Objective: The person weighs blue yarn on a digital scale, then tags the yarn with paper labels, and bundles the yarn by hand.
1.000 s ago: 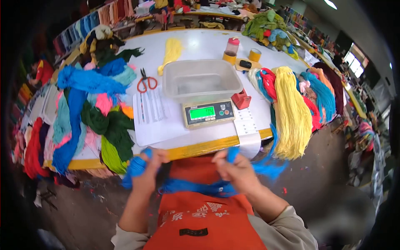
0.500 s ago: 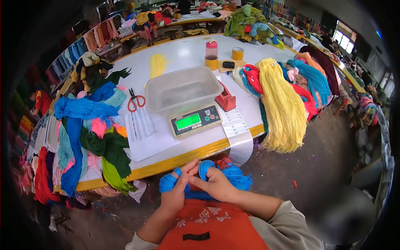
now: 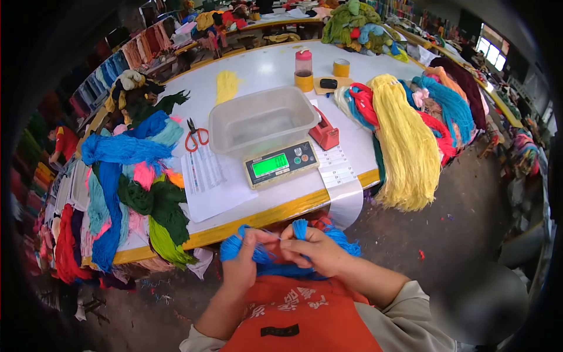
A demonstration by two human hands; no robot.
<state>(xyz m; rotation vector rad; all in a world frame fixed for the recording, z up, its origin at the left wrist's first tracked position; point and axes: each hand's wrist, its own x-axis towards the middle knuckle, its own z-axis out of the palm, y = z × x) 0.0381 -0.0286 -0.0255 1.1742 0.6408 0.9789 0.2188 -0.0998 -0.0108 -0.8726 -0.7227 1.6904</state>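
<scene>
Bright blue yarn [image 3: 343,240] lies across my lap, over the red apron, at the table's near edge. My left hand [image 3: 243,261] is closed, thumb and fingers pinching thin blue strands, with looped yarn over and beside it. Close to its right, my right hand [image 3: 314,249] is also closed on the yarn, and a short blue tuft sticks up above its fingers. A few fine strands run between the two hands. Just beyond, a digital scale [image 3: 281,165] with a lit green display carries a translucent plastic tub [image 3: 264,120].
Red-handled scissors [image 3: 196,136] and a printed sheet [image 3: 214,190] lie left of the scale. A red tape dispenser [image 3: 324,130] and label strip [image 3: 340,176] are to its right. Yarn piles flank the table: blue [image 3: 126,149] left, yellow [image 3: 404,146] right. A drink bottle [image 3: 303,69] stands behind.
My hands have moved slightly apart, and thin blue strands now stretch between them. The thick loops around my fingers have loosened or shifted. The view has turned slightly.
</scene>
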